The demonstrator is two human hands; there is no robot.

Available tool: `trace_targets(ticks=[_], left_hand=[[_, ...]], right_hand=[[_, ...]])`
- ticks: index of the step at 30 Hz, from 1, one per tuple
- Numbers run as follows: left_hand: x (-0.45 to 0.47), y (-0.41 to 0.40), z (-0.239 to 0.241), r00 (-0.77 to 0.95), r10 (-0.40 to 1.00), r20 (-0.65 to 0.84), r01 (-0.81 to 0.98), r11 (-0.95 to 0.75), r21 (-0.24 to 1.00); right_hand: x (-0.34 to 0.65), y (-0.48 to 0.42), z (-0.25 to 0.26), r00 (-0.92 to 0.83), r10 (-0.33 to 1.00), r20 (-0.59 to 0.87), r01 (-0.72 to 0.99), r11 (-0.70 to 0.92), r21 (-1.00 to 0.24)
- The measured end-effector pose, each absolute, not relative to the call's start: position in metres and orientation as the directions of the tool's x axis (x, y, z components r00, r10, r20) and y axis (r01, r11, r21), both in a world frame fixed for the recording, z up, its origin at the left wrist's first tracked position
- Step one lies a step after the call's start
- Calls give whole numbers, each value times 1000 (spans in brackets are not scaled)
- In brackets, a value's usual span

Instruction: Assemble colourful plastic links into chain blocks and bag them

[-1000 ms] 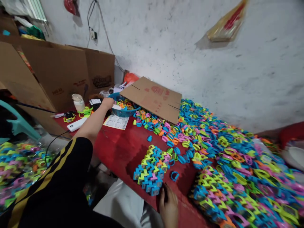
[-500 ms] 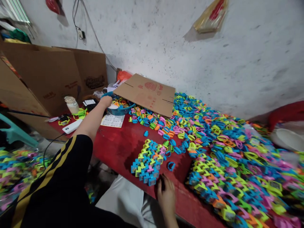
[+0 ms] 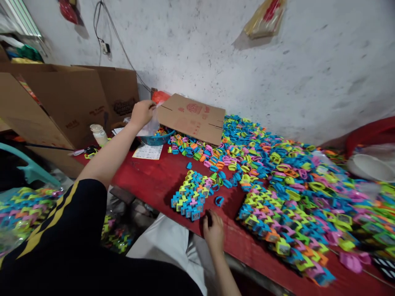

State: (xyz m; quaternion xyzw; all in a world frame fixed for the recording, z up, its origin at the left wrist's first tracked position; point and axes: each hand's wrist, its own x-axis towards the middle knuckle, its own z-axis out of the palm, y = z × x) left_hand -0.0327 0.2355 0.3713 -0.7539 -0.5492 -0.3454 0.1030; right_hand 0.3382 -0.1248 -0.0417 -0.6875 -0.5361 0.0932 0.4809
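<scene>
My left hand is stretched far out, its fingers closed on a thin clear plastic bag. The bag hangs over a blue plastic basket with small colourful pieces in it. My right hand rests at the front edge of the red table, loosely curled, with a gap between thumb and fingers and nothing visible in it. Just beyond it stands a tight block of toy watches in blue, yellow and pink. One loose blue toy watch lies close by.
A large heap of toy watches covers the right and back of the table, with a bigger stacked block before it. A cardboard sheet leans over the heap. Left stand a jar, a printed sheet and cardboard boxes.
My left hand has risen from the basket and moved slightly right, drawing up the clear plastic bag. My right hand stays at the table edge. The view has shifted slightly.
</scene>
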Motion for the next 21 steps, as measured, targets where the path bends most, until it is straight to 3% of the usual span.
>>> trace_targets(ticks=[4,8,13,15,18,21], left_hand=[[-30,181,370,268,700,662,885,-450,117],[-31,127,311,360,682,636,872,-489,31],[-8,50,171,522,780,347,826,-564,25],[2,27,131,591,781,201,786,-614,78],[9,16,114,580,811,75,798,-584,149],[5,31,139,444,896,30,885,-443,140]], right_hand=[[344,-122,-34,478,802,358,545,49,-837],[334,-121,-12,558,765,322,434,62,-899],[296,-131,27,508,771,383,390,191,-901],[286,-137,40,449,787,423,394,250,-884],[283,-144,55,372,800,471,425,304,-853],[287,-147,71,331,771,544,516,335,-788]])
